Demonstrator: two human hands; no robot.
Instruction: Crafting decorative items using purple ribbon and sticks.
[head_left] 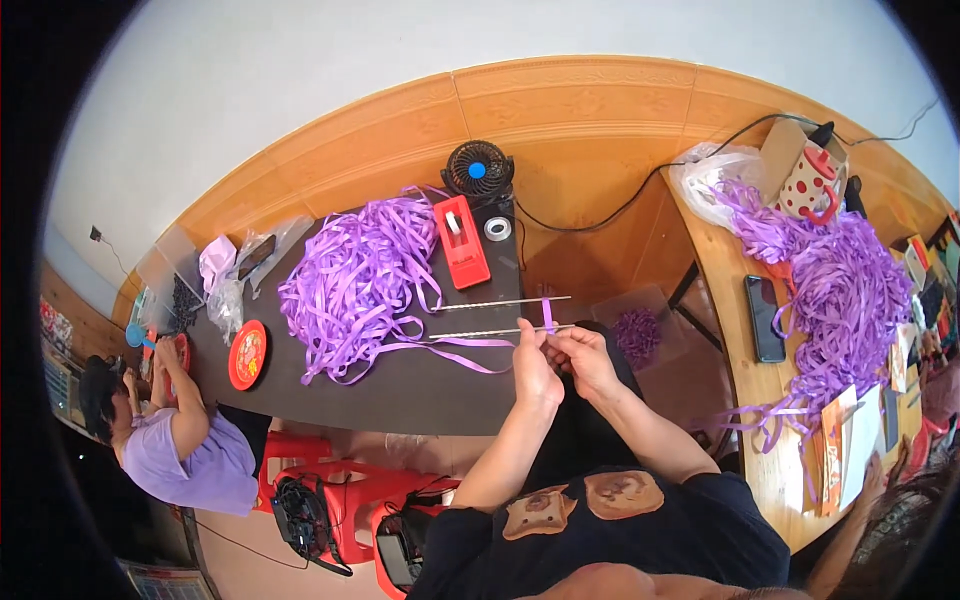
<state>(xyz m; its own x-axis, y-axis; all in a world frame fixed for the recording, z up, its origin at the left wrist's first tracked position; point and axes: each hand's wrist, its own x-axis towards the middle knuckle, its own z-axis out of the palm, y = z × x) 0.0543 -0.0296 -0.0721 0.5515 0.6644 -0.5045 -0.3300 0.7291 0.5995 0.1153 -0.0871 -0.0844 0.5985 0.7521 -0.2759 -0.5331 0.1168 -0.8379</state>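
Observation:
Two thin twisted metal rods (500, 303) reach out side by side past the right edge of the dark table. A short loop of purple ribbon (547, 312) bridges them near their free ends. My left hand (536, 368) is closed at the nearer rod, with the ribbon at its fingertips. Beside it, my right hand (585, 360) pinches at the ribbon's lower end; the fingertips partly hide what is between them. A large tangled heap of purple ribbon (365, 275) lies on the table to the left, and one strand trails toward my left hand.
On the dark table (400, 405) are a red tape dispenser (462, 245), a tape roll (497, 229), a small black fan (478, 172) and a red plate (248, 355). A wooden table (715, 270) at right bears more ribbon and a phone (765, 318). People sit at both sides.

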